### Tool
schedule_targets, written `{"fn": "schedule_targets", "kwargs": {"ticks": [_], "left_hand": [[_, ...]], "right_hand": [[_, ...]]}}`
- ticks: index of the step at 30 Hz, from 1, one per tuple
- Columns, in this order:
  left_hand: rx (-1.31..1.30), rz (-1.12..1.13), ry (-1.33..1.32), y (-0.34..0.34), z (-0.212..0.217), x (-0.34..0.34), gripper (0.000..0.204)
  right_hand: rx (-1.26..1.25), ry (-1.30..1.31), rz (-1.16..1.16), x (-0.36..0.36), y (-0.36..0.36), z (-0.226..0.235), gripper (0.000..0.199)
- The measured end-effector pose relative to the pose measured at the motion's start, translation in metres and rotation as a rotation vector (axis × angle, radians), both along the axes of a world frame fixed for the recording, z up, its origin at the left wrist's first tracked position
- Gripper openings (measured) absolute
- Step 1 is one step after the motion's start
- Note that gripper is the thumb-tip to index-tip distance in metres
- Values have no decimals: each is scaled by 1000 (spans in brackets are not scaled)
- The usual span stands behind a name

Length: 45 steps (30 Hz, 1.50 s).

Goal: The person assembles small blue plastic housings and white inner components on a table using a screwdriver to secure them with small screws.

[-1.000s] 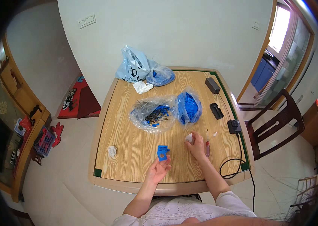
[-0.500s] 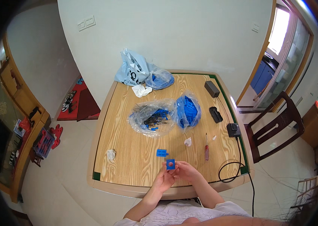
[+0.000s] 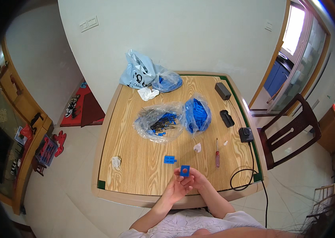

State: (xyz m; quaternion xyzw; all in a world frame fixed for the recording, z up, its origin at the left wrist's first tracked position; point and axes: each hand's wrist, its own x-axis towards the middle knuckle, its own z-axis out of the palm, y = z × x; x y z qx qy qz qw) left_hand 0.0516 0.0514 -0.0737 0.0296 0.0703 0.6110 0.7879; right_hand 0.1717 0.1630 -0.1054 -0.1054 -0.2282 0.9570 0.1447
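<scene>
Blue square block with a round hole (image 3: 184,175) is up in both hands, above the near edge of the wood-grain surface (image 3: 143,176). Left hand (image 3: 175,191): fingers curled in, closed on the block from the left and below. Right hand (image 3: 197,179): fingers bent, closed on its right side; far-side contact hidden.

Writing: blue rectangular plate (image 3: 169,160), lying flat just beyond the hands, has rows of dark marks, too small to read. Light-blue plastic bag (image 3: 137,73) at the back has bold black lettering plus smaller print. Clear bag of blue parts (image 3: 197,116): can't make out a label. Red-handled screwdriver (image 3: 217,159) lies to the right, shaft pointing away.
</scene>
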Motion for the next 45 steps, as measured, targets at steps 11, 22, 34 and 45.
{"fn": "schedule_targets", "kwargs": {"ticks": [11, 22, 34, 45], "left_hand": [[240, 651, 2337, 54, 16, -92, 40], [260, 146, 2460, 50, 78, -127, 28], [376, 3, 2570, 46, 37, -92, 30], [371, 168, 2615, 40, 33, -91, 30]], "right_hand": [[57, 120, -299, 22, 11, 0, 36], [67, 143, -300, 27, 14, -5, 35], [71, 170, -279, 21, 10, -1, 38], [91, 118, -290, 21, 11, -3, 32]]}}
